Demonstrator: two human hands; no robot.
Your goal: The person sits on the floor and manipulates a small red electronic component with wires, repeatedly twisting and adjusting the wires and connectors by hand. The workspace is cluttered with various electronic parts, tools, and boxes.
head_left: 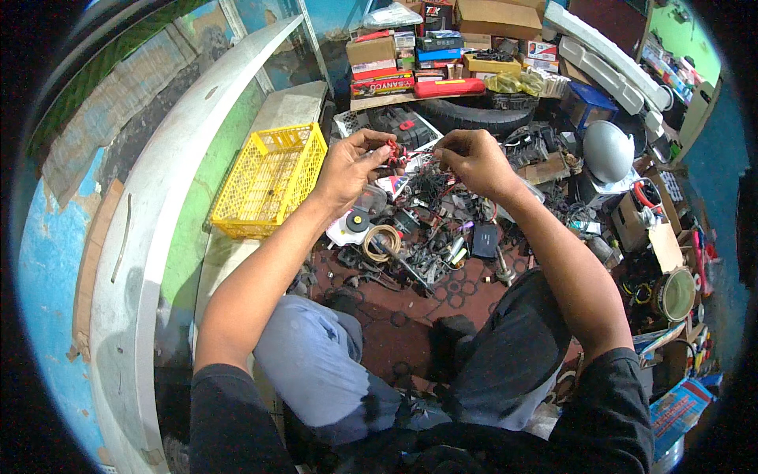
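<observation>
You hold a small red part (pixel 397 152) with dark wires up between your two hands, above the heap of parts (pixel 430 225) on the floor in front of your knees. It sits raised and close to your eyes, likely because the piece is small and needs fine finger work that the cluttered floor would not allow.

Your left hand (pixel 353 166) has its fingers curled in tight, thumb and fingertips pinched on the red part from the left. Your right hand (pixel 474 162) is closed as well, its fingertips bunched at the wires just right of the part; whether it grips the part itself or only the wires, you cannot tell from here.

Directly below your hands lie tangled black cables, a coil of tan hose (pixel 382 242), a white disc with a black centre (pixel 353 223) and a small dark box (pixel 485 240). To your left a yellow plastic basket (pixel 268 182) stands on a pale ledge. Beyond the heap lies a tyre (pixel 474 117), with stacked cardboard boxes (pixel 410 55) behind it, and to the right sits a grey helmet (pixel 608 150).
</observation>
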